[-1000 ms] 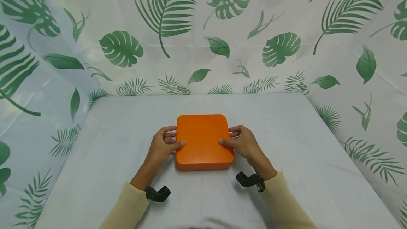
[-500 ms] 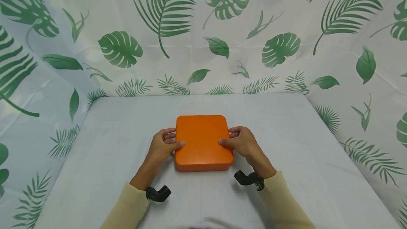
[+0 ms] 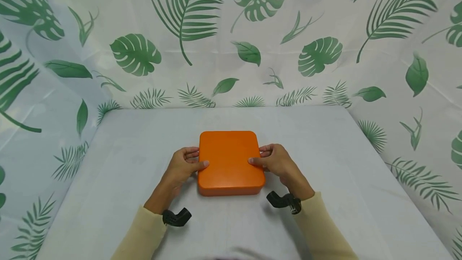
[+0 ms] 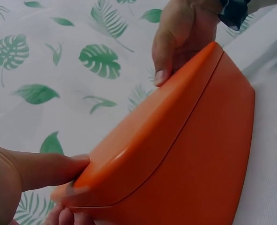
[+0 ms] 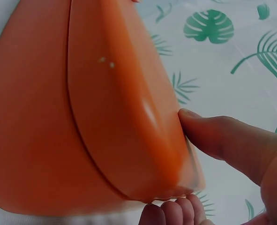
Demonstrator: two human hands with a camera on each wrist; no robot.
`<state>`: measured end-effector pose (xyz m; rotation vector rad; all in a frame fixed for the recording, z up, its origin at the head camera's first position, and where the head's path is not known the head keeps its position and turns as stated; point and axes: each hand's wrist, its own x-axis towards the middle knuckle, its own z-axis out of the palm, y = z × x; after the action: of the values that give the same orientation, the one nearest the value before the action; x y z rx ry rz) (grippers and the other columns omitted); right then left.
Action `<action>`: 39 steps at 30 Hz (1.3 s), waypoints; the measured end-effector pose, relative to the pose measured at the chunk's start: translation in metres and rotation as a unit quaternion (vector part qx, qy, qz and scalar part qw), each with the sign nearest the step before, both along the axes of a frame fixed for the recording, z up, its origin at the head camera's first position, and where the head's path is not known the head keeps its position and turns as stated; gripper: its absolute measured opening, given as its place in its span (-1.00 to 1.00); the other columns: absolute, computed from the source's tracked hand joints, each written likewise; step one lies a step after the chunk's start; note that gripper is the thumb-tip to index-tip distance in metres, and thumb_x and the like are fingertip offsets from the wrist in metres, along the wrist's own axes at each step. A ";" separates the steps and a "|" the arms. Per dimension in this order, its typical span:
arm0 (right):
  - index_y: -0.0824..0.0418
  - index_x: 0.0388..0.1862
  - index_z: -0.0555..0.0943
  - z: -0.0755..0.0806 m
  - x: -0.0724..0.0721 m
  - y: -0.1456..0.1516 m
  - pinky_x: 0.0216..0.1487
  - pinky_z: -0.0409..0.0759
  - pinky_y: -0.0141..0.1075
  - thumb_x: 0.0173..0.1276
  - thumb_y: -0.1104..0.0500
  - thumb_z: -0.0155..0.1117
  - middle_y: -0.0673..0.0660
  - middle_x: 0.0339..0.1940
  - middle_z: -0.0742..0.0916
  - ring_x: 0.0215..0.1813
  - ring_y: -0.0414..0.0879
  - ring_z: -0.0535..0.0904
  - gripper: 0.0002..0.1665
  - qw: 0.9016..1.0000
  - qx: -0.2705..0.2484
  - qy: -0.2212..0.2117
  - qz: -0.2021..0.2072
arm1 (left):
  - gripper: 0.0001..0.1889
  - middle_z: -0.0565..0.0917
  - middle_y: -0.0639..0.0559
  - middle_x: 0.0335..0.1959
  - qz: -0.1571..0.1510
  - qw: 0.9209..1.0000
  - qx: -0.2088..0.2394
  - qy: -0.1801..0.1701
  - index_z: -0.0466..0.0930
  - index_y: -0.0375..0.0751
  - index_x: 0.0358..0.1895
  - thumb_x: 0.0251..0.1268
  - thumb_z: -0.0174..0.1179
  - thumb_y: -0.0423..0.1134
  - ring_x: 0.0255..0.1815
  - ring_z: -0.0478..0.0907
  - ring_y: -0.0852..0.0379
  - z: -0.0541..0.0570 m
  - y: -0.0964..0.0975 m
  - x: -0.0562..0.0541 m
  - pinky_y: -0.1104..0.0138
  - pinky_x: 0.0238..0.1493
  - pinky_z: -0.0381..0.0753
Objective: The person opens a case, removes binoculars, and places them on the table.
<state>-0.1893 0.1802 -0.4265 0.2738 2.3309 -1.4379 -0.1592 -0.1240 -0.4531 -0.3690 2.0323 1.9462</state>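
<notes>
An orange box (image 3: 231, 161) with rounded corners lies on the white-covered table. A thin seam runs round its side in both wrist views, setting off what looks like a lid. At the box's left side my left hand (image 3: 184, 163) holds it, thumb on the top near the edge and fingers along the side. My right hand (image 3: 276, 161) grips the opposite side in the same way. In the right wrist view, the right thumb (image 5: 218, 136) touches the top edge, while fingertips (image 5: 173, 213) meet the side around the seam. The inside of the box is hidden.
White cloth with green leaf prints (image 3: 245, 51) hangs behind the table (image 3: 144, 139) and along both sides. Each wrist carries a black camera mount; the left mount (image 3: 177, 217) and right mount (image 3: 284, 202) sit just above the table in front of the box.
</notes>
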 end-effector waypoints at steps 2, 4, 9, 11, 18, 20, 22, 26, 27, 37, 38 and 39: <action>0.35 0.33 0.48 0.000 0.000 0.000 -0.05 0.79 -0.27 0.25 0.03 0.67 0.26 0.05 0.64 -0.07 0.04 0.67 -0.18 1.000 0.002 0.001 0.003 | -0.28 0.54 -0.14 0.39 0.001 1.000 -0.003 -0.006 0.43 -0.18 0.45 0.26 0.56 -0.25 0.22 0.57 -0.07 0.001 0.000 0.000 0.34 0.04 0.67; 0.34 0.32 0.48 -0.001 -0.001 0.000 -0.04 0.79 -0.26 0.25 0.03 0.67 0.25 0.04 0.65 -0.08 0.03 0.67 -0.19 1.000 0.004 0.002 0.002 | -0.28 0.54 -0.15 0.39 -0.002 1.000 -0.006 -0.008 0.43 -0.18 0.45 0.26 0.56 -0.24 0.24 0.57 -0.08 0.002 -0.001 0.000 0.32 0.07 0.66; 0.35 0.28 0.49 0.000 -0.001 -0.001 -0.04 0.78 -0.25 0.26 0.04 0.67 0.24 0.01 0.66 -0.09 0.03 0.65 -0.23 1.000 0.007 0.001 0.005 | -0.27 0.53 -0.18 0.39 -0.010 1.000 -0.014 -0.010 0.42 -0.21 0.44 0.25 0.57 -0.24 0.27 0.56 -0.11 0.004 -0.003 -0.001 0.29 0.12 0.62; 0.34 0.26 0.51 0.001 -0.001 -0.001 -0.04 0.78 -0.25 0.25 0.04 0.67 0.23 -0.01 0.67 -0.10 0.02 0.66 -0.25 1.000 0.008 0.000 0.005 | -0.27 0.53 -0.18 0.39 -0.015 1.000 -0.019 -0.010 0.42 -0.22 0.44 0.25 0.57 -0.24 0.28 0.55 -0.12 0.006 -0.004 -0.002 0.29 0.14 0.62; 0.34 0.23 0.51 0.004 0.001 0.000 -0.07 0.81 -0.20 0.22 0.06 0.69 0.23 0.01 0.64 -0.12 0.02 0.67 -0.25 1.000 0.001 0.005 0.007 | -0.27 0.55 -0.15 0.40 -0.022 0.999 -0.034 -0.010 0.45 -0.18 0.42 0.22 0.59 -0.22 0.27 0.58 -0.11 0.008 -0.005 -0.002 0.27 0.07 0.66; 0.35 0.24 0.49 0.007 0.002 0.000 -0.08 0.82 -0.19 0.23 0.07 0.69 0.24 0.04 0.62 -0.12 0.02 0.67 -0.24 1.000 -0.002 0.010 0.010 | -0.27 0.55 -0.13 0.40 -0.022 0.999 -0.046 -0.006 0.45 -0.15 0.42 0.22 0.59 -0.20 0.26 0.59 -0.10 0.009 -0.005 -0.001 0.22 0.08 0.66; 0.35 0.26 0.49 0.008 0.002 -0.001 -0.10 0.82 -0.18 0.23 0.06 0.69 0.23 0.04 0.60 -0.13 0.03 0.65 -0.23 1.000 -0.002 0.014 0.011 | -0.28 0.56 -0.13 0.38 -0.019 0.998 -0.059 -0.002 0.45 -0.14 0.41 0.22 0.59 -0.18 0.27 0.59 -0.11 0.010 -0.005 0.001 0.20 0.10 0.65; 0.34 0.26 0.51 0.006 0.004 -0.002 -0.14 0.81 -0.19 0.24 0.04 0.68 0.22 0.01 0.61 -0.16 0.02 0.64 -0.24 1.000 0.000 0.016 0.012 | -0.28 0.57 -0.13 0.33 -0.015 0.997 -0.078 0.002 0.46 -0.12 0.40 0.21 0.59 -0.16 0.27 0.59 -0.11 0.011 -0.004 0.004 0.20 0.09 0.66; 0.34 0.26 0.52 0.005 0.004 -0.002 -0.15 0.81 -0.19 0.24 0.04 0.68 0.22 0.00 0.60 -0.16 0.02 0.64 -0.25 1.000 -0.002 0.016 0.011 | -0.29 0.57 -0.15 0.31 -0.014 0.997 -0.079 0.004 0.46 -0.12 0.40 0.21 0.59 -0.16 0.25 0.59 -0.12 0.011 -0.004 0.004 0.20 0.07 0.66; 0.33 0.26 0.53 0.006 0.006 0.000 -0.19 0.83 -0.18 0.25 0.06 0.67 0.26 0.05 0.59 -0.19 0.04 0.67 -0.27 1.000 -0.007 0.029 0.003 | -0.34 0.57 -0.16 0.25 -0.010 0.997 -0.081 0.016 0.47 -0.13 0.37 0.24 0.57 -0.21 0.15 0.61 -0.10 0.016 -0.003 0.006 0.30 -0.09 0.66; 0.33 0.27 0.53 0.006 0.006 0.000 -0.19 0.83 -0.18 0.25 0.06 0.67 0.26 0.06 0.59 -0.19 0.04 0.68 -0.27 1.000 -0.006 0.030 0.003 | -0.34 0.56 -0.17 0.25 -0.011 0.997 -0.080 0.017 0.47 -0.14 0.37 0.25 0.57 -0.21 0.15 0.61 -0.10 0.016 -0.002 0.006 0.31 -0.10 0.66; 0.34 0.27 0.53 0.007 0.007 0.000 -0.19 0.83 -0.18 0.26 0.06 0.67 0.27 0.06 0.59 -0.20 0.03 0.68 -0.26 0.999 -0.005 0.031 0.003 | -0.34 0.56 -0.17 0.25 -0.010 0.997 -0.080 0.019 0.47 -0.14 0.37 0.25 0.56 -0.22 0.14 0.61 -0.10 0.017 -0.002 0.006 0.31 -0.12 0.67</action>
<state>-0.1824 0.1805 -0.4197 0.2217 2.3709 -1.4751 -0.1532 -0.1264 -0.4363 -0.3481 2.2130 1.7972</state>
